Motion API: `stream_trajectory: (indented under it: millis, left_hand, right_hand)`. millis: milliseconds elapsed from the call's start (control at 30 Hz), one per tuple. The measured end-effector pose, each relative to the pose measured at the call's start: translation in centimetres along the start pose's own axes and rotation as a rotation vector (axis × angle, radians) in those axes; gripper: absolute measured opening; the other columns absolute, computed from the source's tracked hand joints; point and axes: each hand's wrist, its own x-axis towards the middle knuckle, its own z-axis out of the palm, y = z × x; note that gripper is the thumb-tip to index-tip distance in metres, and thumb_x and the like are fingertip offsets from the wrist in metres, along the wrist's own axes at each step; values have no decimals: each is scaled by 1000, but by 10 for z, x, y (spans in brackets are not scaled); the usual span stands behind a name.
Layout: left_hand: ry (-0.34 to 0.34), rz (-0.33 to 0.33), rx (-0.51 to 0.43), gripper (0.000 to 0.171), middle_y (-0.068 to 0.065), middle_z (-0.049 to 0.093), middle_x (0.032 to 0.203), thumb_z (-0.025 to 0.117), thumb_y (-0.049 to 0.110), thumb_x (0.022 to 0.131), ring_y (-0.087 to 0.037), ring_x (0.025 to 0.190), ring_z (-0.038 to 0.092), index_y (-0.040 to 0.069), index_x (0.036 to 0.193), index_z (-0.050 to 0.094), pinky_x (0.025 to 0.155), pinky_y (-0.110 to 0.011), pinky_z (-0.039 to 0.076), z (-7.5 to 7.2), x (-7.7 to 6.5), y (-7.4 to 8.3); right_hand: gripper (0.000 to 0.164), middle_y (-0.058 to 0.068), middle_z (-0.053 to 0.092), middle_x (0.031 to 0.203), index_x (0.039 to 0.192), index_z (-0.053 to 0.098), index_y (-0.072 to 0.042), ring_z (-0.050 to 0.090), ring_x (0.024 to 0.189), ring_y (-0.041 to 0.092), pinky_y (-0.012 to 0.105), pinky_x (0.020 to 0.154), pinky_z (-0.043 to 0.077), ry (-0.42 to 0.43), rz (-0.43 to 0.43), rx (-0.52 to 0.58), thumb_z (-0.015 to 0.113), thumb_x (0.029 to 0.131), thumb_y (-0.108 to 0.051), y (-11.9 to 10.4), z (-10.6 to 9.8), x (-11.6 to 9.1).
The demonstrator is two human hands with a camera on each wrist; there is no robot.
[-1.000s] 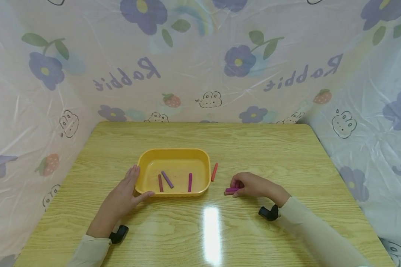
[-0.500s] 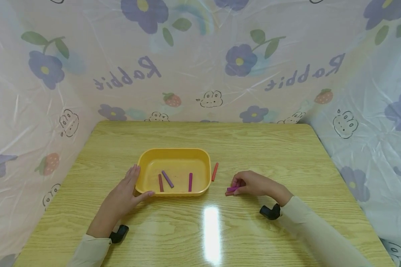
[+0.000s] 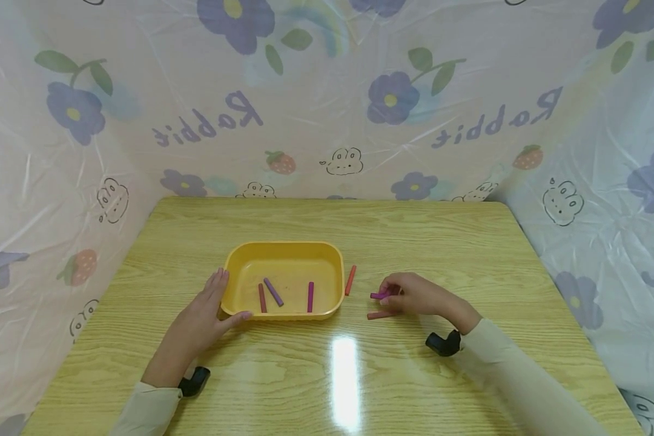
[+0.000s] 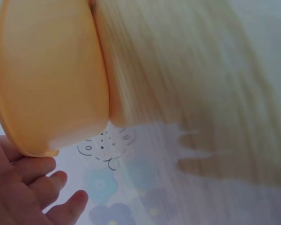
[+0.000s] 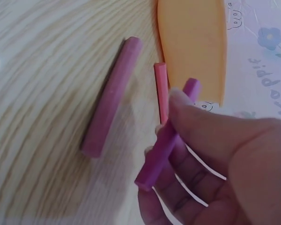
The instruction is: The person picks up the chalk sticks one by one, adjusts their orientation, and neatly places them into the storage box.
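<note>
In the head view my left hand (image 3: 198,321) rests against the left end of a yellow plastic tray (image 3: 283,244), thumb along its near wall. The left wrist view shows fingertips (image 4: 42,164) touching the tray's rim. My right hand (image 3: 419,297) pinches a purple crayon (image 5: 161,150) between thumb and fingers, just above the table. Under that hand a dull red crayon (image 5: 111,101) lies on the wood. An orange-red crayon (image 3: 350,280) lies beside the tray's right wall. Inside the tray are a brownish-red crayon (image 3: 263,298), a violet crayon (image 3: 274,292) and a magenta crayon (image 3: 310,297).
The wooden table (image 3: 441,242) spreads around the tray, with a bright reflection near its front. Patterned white sheeting (image 3: 327,121) hangs along the back and both sides. Each wrist wears a black camera mount.
My right hand has lifted the purple crayon away from the dull red one, slightly up and away from me. The red crayon stays on the table. My left hand and the tray are still.
</note>
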Motion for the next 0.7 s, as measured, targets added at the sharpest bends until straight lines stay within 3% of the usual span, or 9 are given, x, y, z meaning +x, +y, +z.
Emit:
stream_trajectory:
  millis: [467,700]
  left_hand:
    - [5,-2,-1,106,-17,8,153,51,70,79,-35,138,14,7,150,3,103,-58,25,1,-1,0]
    - [4,-5,8,106,-16,8,154,50,71,79,-35,138,13,8,150,2,103,-58,24,1,-1,0]
  right_hand:
    - [21,2,63,91,104,65,-4,55,80,12,29,68,48,91,-3,41,56,94,-22,-5,-6,2]
    - [27,13,63,88,107,64,-3,56,70,27,35,59,50,91,15,131,53,96,-26,-9,-9,5]
